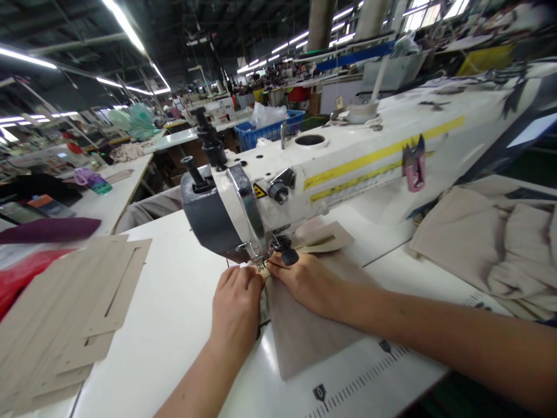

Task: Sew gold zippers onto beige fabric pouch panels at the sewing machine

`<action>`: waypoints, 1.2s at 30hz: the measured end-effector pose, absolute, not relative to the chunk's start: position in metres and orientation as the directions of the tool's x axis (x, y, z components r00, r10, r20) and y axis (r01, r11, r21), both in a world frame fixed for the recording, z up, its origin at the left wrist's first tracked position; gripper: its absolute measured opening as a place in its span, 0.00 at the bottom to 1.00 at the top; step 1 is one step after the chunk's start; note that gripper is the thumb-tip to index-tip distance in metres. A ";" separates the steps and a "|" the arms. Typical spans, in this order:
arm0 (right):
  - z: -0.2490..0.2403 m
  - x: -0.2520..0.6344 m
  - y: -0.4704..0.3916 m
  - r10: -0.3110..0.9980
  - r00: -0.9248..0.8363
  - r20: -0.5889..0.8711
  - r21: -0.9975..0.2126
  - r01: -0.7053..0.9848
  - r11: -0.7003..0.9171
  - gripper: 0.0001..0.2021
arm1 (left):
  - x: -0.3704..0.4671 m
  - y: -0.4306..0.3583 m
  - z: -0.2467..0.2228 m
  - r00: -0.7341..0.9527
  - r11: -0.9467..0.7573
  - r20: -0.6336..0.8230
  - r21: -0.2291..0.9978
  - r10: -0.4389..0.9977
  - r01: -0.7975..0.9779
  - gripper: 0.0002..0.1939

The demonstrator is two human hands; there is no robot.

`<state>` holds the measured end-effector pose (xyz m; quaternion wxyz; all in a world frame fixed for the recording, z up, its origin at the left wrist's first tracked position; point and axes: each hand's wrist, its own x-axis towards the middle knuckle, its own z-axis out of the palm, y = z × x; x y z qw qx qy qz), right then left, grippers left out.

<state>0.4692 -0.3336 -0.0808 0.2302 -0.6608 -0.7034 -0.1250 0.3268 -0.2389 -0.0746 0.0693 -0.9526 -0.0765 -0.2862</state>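
Note:
A beige fabric piece [300,339] lies under the head of a white sewing machine [278,197], and its near corner spreads over the table toward me. Close to the left of the presser foot [262,264], my left hand [238,299] has its fingers curled down on the fabric's edge. My right hand [307,281] pinches the same fabric just right of the foot, its wrist resting over the cloth. Behind it, under the machine arm, lies a beige panel with a zipper-like slot [324,239]. The fingertips and the needle partly hide the stitching spot.
Flat beige panels [65,307] with slots are stacked at the left. Bunched beige fabric [491,244] lies at the right. Pink-handled thread snips [415,165] hang on the machine arm. A ruler strip [348,392] runs along the front edge. Behind stands a blue crate [270,130].

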 end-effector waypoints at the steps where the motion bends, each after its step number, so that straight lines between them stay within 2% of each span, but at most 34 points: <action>1: -0.080 0.469 -0.333 0.873 -0.016 0.487 -0.129 0.988 0.090 0.06 | 0.327 -0.239 -0.075 0.823 -0.979 0.558 -0.084 0.107 0.185 0.08; 9: -0.076 0.469 -0.332 0.882 0.006 0.470 -0.171 0.982 0.085 0.08 | 0.329 -0.235 -0.074 0.814 -0.981 0.572 -0.077 0.103 0.178 0.09; 16: -0.085 0.470 -0.328 0.851 -0.005 0.525 -0.159 0.982 0.104 0.10 | 0.331 -0.233 -0.074 0.798 -0.978 0.596 -0.094 0.094 0.186 0.09; 24: -0.089 0.472 -0.328 0.847 0.021 0.531 -0.225 0.967 0.117 0.11 | 0.331 -0.233 -0.073 0.804 -0.977 0.585 -0.089 0.106 0.194 0.11; 31: -0.085 0.469 -0.329 0.875 0.004 0.485 -0.147 0.986 0.077 0.08 | 0.329 -0.231 -0.073 0.784 -0.981 0.616 -0.098 0.073 0.168 0.09; 36: -0.066 0.483 -0.331 0.926 -0.054 0.374 -0.110 0.989 0.102 0.06 | 0.331 -0.229 -0.073 0.794 -0.980 0.602 -0.089 0.088 0.176 0.09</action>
